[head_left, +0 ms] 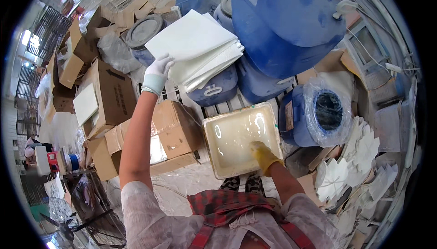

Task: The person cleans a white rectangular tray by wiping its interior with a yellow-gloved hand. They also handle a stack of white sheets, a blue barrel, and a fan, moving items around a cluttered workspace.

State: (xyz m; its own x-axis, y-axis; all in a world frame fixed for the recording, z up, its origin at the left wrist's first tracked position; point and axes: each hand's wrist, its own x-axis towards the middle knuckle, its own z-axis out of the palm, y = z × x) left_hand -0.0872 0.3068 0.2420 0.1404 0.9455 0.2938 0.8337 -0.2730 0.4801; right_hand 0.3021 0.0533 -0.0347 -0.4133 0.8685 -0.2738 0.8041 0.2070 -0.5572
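My left hand [158, 70], in a white glove, is at the near left edge of a stack of white sheets [200, 44]. Its fingers are closed on the edge of the top sheet, which stands a little apart from those below. The stack rests on blue plastic containers. In front of me is a shallow rectangular tray [210, 158] holding a cream-coloured liquid [232, 142]. My right hand [264, 157], in a yellow rubber glove, reaches over the tray's near right side. Its fingertips are at the liquid, and their grip cannot be made out.
Large blue drums [287, 25] rise behind the tray. At its right stands an open blue container [296, 121] with plastic film round its mouth. Cut white pieces [334, 178] are piled at the right. Cardboard boxes [173, 128] crowd the left, with a grey-lidded barrel [145, 32] behind.
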